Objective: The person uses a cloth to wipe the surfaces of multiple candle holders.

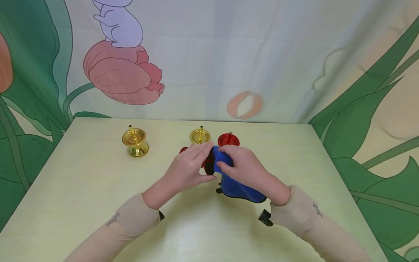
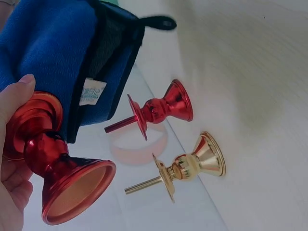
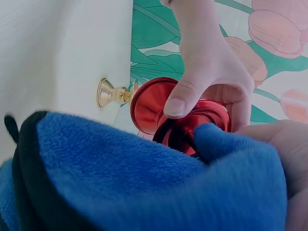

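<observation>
**Red candlestick mostly buried under your hands and the cloth**

The table [image 1: 82, 189] is taking up most of the head view, and your hands are meeting together just past its middle. The blue cloth [image 1: 240, 189] is draping down from your right hand [image 1: 245, 169], which is pinching it and pressing it against the red candlestick [image 2: 53, 173]. That cloth is covering the candlestick's top, so you can't make out the spike end. Your left hand [image 1: 186, 169] is gripping the candlestick, lifted and tipped sideways; from the head view it's barely peeking out. Right behind your hands, a second red candlestick [image 1: 228, 139] and a gold candlestick [image 1: 200, 135] are standing close together, bases hidden. Another gold one [image 1: 135, 141] is standing well apart, over to the left.
</observation>
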The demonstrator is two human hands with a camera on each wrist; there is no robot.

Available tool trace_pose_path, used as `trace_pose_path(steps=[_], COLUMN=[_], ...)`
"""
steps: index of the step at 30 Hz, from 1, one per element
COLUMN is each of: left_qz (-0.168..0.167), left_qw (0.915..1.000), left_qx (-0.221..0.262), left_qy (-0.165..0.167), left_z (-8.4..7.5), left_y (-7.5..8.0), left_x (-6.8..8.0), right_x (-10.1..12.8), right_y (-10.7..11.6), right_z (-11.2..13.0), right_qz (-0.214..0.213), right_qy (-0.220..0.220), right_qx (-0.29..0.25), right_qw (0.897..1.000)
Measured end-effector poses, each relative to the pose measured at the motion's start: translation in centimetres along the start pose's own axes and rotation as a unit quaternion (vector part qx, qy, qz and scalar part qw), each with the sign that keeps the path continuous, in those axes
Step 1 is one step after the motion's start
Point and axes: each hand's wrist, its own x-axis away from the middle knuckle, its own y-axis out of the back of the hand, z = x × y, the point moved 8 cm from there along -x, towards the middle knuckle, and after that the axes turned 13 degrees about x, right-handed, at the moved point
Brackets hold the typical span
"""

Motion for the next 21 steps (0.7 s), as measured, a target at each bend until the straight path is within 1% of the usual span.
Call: trace_pose_path(steps=[3, 5, 7, 9, 11, 13, 15, 18, 20, 21], left_qz=[0.002, 0.005, 0.014, 0.025, 0.042, 0.058, 0.072, 0.086, 0.090, 0.091], left_qw=[1.0000, 1.0000, 0.9999, 0.9996, 0.9986, 0.9968, 0.9946, 0.9915, 0.9901, 0.9898], left_qx=[-0.005, -0.004, 0.001, 0.012, 0.025, 0.040, 0.056, 0.073, 0.082, 0.084], left_qy=[-0.004, -0.005, -0.001, 0.008, 0.021, 0.036, 0.051, 0.065, 0.069, 0.071], left_z=[0.0, 0.1, 0.1, 0.3, 0.5, 0.7, 0.9, 1.1, 1.2, 1.2], left_y=[0.1, 0.2, 0.2, 0.2, 0.1, 0.1, 0.0, -0.2, -0.2, -0.2], left_x=[0.0, 0.0, -0.1, -0.1, -0.1, 0.0, 0.0, 0.0, 0.0, 0.1], right_x=[0.0, 0.1, 0.3, 0.6, 0.9, 1.2, 1.6, 2.1, 2.4, 2.4], right_y=[-0.1, -0.1, -0.1, 0.1, 0.2, 0.3, 0.2, 0.0, -0.1, -0.2], right_z=[0.7, 1.1, 1.5, 2.1, 2.7, 3.3, 3.9, 4.5, 4.7, 4.7], right_qz=[-0.005, -0.014, -0.032, -0.058, -0.087, -0.116, -0.143, -0.174, -0.187, -0.192], right_qy=[0.040, 0.071, 0.106, 0.145, 0.185, 0.224, 0.260, 0.294, 0.304, 0.306], right_qx=[0.043, 0.074, 0.104, 0.131, 0.154, 0.183, 0.218, 0.263, 0.277, 0.278], right_qw=[0.998, 0.995, 0.988, 0.979, 0.967, 0.950, 0.930, 0.902, 0.892, 0.890])
